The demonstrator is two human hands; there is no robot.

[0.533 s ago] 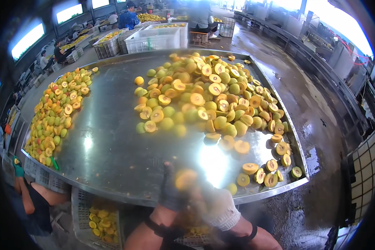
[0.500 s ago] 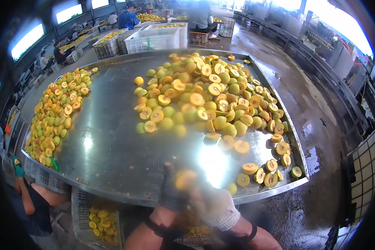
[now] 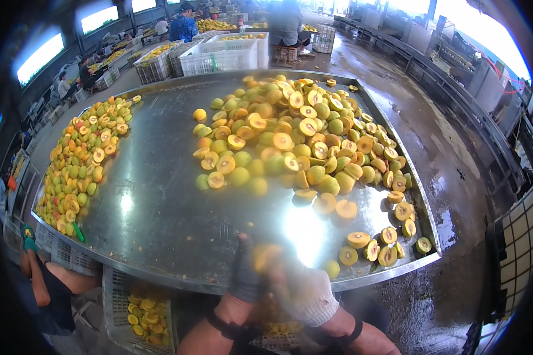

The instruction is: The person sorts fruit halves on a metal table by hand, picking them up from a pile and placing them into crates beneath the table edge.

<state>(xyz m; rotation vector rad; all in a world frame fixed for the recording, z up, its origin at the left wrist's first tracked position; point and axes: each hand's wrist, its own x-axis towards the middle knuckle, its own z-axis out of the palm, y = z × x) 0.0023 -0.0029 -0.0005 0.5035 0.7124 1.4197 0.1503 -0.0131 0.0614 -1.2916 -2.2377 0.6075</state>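
Over the near edge of the metal table (image 3: 160,207), my two hands are close together. My left hand (image 3: 246,275), in a dark glove, is closed around a yellow stone-fruit half (image 3: 266,258), its thumb sticking up. Beside it my right hand (image 3: 311,299), in a white knit glove, is curled with its fingertips blurred by a hazy patch; what it grips cannot be made out. Beyond lies a large heap of halved yellow-green stone fruit (image 3: 308,127), cut faces showing pits. Several loose halves (image 3: 387,255) lie at the near right.
A second fruit pile (image 3: 77,165) lines the table's left side, with a green-handled tool (image 3: 78,232) by it. Below the near edge stands a crate (image 3: 115,307) with fruit halves. A co-worker's green-gloved hand (image 3: 29,236) is at far left. White crates (image 3: 219,59) stand behind.
The scene has shifted very slightly in view. My hands stay together at the near edge, with the fruit half still in the left one.
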